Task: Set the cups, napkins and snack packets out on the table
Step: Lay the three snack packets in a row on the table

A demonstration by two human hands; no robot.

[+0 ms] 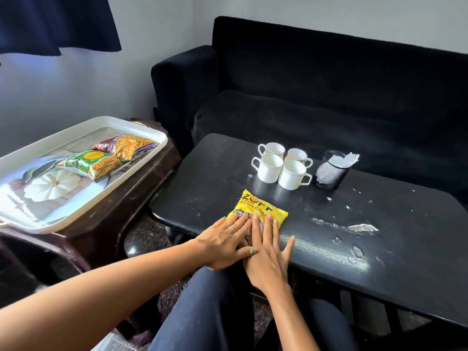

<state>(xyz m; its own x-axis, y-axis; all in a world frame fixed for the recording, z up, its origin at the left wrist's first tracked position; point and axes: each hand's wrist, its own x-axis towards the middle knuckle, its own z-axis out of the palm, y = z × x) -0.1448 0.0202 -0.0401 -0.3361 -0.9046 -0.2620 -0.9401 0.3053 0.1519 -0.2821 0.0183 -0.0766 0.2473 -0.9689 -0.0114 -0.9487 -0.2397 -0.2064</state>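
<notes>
A yellow snack packet [258, 210] lies flat on the black table [354, 219] near its front left edge. My left hand [225, 243] and my right hand [268, 252] both rest on the packet's near half with straight fingers, pressing it down. Several white cups [281, 168] stand grouped at the table's middle back. Beside them a black mesh holder [329, 173] contains white napkins [344, 159]. Two more snack packets, a green one [93, 164] and an orange one [129, 146], lie in the white tray [38, 219] on the left.
The tray sits on a dark brown side table [109, 216] left of the black table. A black sofa [316, 92] runs behind the table. The tabletop has chipped white patches [362, 227] at the right. My knees are under the front edge.
</notes>
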